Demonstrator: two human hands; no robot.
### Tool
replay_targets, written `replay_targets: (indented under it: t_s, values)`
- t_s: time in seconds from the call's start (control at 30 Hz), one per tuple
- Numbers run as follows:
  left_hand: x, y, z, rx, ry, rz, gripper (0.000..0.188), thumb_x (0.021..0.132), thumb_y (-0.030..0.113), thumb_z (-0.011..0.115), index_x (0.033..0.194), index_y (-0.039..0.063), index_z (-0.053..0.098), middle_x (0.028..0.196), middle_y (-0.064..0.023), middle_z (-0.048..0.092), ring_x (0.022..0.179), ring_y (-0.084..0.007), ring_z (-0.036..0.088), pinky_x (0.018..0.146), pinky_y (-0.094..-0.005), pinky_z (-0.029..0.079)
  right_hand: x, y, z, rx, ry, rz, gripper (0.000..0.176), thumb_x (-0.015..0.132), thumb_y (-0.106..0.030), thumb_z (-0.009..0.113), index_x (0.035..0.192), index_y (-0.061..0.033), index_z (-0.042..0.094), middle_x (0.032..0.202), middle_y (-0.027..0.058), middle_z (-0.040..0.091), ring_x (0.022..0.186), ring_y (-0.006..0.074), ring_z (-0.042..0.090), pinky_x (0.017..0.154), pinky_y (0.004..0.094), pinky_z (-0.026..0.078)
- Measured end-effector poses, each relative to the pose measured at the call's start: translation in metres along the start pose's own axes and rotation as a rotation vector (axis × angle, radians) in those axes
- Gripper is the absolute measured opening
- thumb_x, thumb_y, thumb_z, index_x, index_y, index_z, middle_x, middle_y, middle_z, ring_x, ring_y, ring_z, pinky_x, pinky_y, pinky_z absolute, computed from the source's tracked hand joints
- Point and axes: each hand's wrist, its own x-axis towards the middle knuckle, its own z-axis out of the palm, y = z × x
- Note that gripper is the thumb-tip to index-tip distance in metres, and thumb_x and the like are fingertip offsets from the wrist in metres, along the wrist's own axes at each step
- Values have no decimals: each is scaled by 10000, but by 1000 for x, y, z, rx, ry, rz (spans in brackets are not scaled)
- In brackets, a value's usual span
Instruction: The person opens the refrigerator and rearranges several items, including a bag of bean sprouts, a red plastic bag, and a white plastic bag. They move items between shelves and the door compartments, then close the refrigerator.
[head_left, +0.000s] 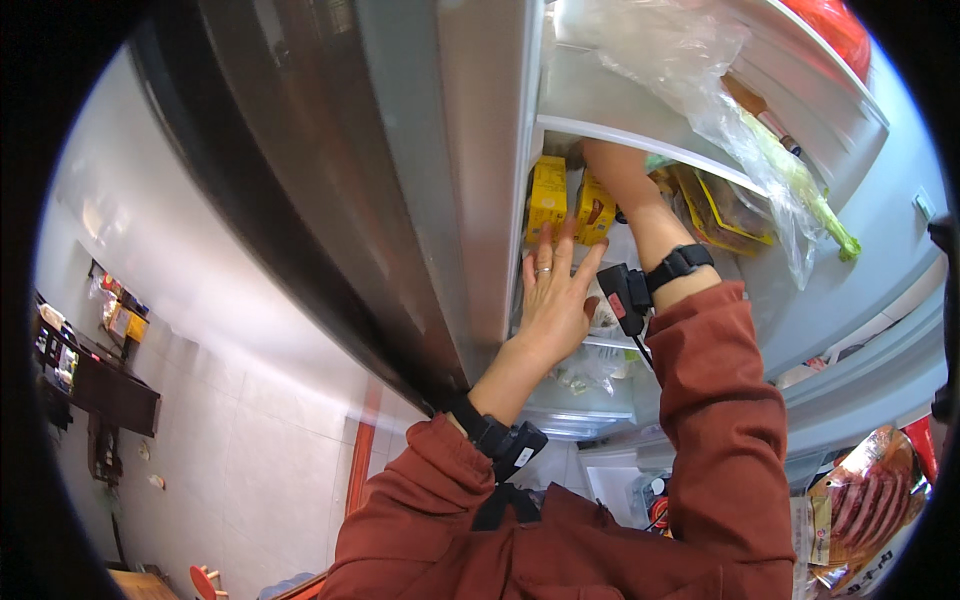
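Note:
In the head view, my left hand (559, 300) is spread out at the front of a refrigerator shelf (626, 251). Its fingertips reach the lower ends of two yellow boxes (548, 196) that stand side by side; whether they press on the cardboard is unclear. My right forearm goes deep into the same compartment, past the right-hand yellow box (595, 214). The upper shelf's edge covers most of my right hand (611, 161), so its fingers and anything in them are hidden. Yellow-edged packages (720, 214) lie to the right of that arm.
Above, a clear plastic bag (697, 82) with a leafy green stalk (825, 202) hangs over the upper shelf edge (652, 146). The refrigerator's side wall (487, 172) rises close on the left. Door-side packages (862, 487) sit at lower right. Bagged food (589, 371) lies lower down.

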Motion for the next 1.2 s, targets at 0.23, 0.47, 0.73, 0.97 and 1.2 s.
replay_targets:
  t_s: [0.23,0.47,0.73,0.97,1.2]
  values:
    - [3,-1,7,-7,69,-25,759,736,133,664,1389,240,291,1479,-155,100,1350,-398,98,1032,-534,148,-13,27,-39,430,-120,341,252,759,-147,633,965,-6,607,931,129,614,824,245,575,734,353,453]
    - [4,-4,7,-23,62,-29,756,742,164,669,1390,242,288,1478,-167,102,1352,-401,88,1016,-564,162,-50,12,-71,1405,391,715,189,827,28,537,1011,7,575,917,47,604,816,126,552,745,266,450]
    - [2,-5,7,-42,41,-35,764,747,178,670,1394,270,273,1475,-170,111,1353,-405,78,1024,-573,147,-76,-3,-81,1774,735,858,200,795,72,483,973,2,543,1018,102,589,933,201,568,839,333,455]
    - [7,0,7,-51,37,-62,755,750,211,667,1395,251,278,1464,-179,138,1355,-402,60,1031,-565,130,-96,-36,-107,1868,398,661,147,764,65,502,878,-15,550,919,96,616,861,183,579,800,292,442]
    - [17,-7,24,5,-86,-140,590,753,224,646,1301,147,443,1416,-188,255,1349,-390,79,1031,-554,119,-128,-65,-152,1425,23,499,91,720,21,493,793,1,544,824,13,556,800,86,516,749,218,414]
